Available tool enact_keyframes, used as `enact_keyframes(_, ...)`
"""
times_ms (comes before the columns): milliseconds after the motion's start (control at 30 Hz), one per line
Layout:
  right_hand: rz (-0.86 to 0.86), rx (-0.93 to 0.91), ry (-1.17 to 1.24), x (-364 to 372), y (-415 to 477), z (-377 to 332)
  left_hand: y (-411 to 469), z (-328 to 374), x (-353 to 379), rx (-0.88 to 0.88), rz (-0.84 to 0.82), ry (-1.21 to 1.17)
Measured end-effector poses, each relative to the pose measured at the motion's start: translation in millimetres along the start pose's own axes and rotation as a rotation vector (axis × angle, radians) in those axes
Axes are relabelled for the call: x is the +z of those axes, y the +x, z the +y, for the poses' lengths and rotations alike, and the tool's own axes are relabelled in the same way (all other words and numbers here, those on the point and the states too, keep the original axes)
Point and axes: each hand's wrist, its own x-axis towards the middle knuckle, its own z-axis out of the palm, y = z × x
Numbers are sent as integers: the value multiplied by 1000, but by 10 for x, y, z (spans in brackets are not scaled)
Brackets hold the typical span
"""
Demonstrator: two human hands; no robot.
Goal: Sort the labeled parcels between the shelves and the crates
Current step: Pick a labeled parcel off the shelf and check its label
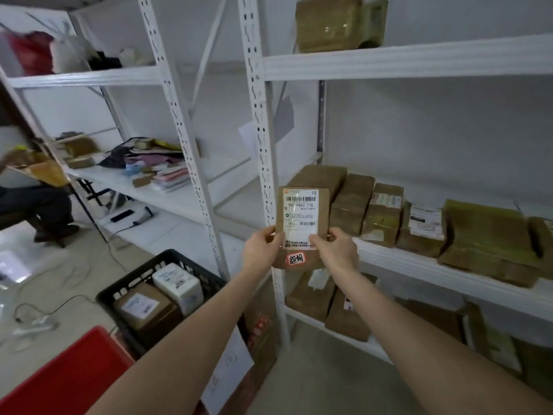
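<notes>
A white metal shelving unit [404, 61] fills the right half of the view, its perforated upright [263, 163] standing directly behind the parcel being handled. A second shelving unit [86, 77] runs off to the left, its middle shelf carrying a loose heap of flat packets and dark bags [149, 163], its top shelf a red bag and other blurred items. On the floor at lower left lies a red crate [68, 375], and just beyond it a black crate [167, 262] holds a brown box with a white label [143, 307] beside a white box [178, 284]. On the right unit's middle shelf a row of brown parcels [419, 220] stands side by side, some wrapped in glossy tape; more brown parcels [317, 295] sit on the shelf below, and a taped one [332, 22] on the top shelf. Cables trail across the floor at left.

The held parcel [302, 226], a flat brown packet, is upright in front of the upright post and the left end of the middle-shelf row, partly hiding the first parcel there. Its white shipping label [300, 217] faces the camera, with a small red-bordered sticker [296, 259] beneath. The left hand [261, 250] pinches the packet's left edge between thumb and fingers; the right hand [338, 250] grips the right edge likewise, thumb over the label's lower corner.
</notes>
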Motion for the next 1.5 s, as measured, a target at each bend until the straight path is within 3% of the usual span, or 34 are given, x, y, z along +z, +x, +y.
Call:
enact_keyframes(133, -130, 9, -3, 892, 30, -116, 257, -623, -605, -74, -31, 7)
enact_keyframes(367, -381, 22, -27, 2583, -29, -340, 681, -1768, -1669, -247, 53, 149)
enact_keyframes(533, -558, 38, -102, 3392, -46, -269, 827, -2475, -2040, -415, 58, 231)
enact_keyframes(667, -689, 56, -240, 3826, 90, -58, 875, -2999, -1947, -577, 72, 194)
enact_keyframes(900, -913, -64, -664, 4642, 527, 461, 967, -3926, -1377, -1005, 165, -278)
enact_keyframes(1067, -1038, -119, -922, 5211, 688, 1004, 1059, -4528, -914, -1200, 191, -384)
enact_keyframes(1500, -1189, -44, -1093, 5777, 802, 1964, 1161, -5295, -257, -1311, 71, -427)
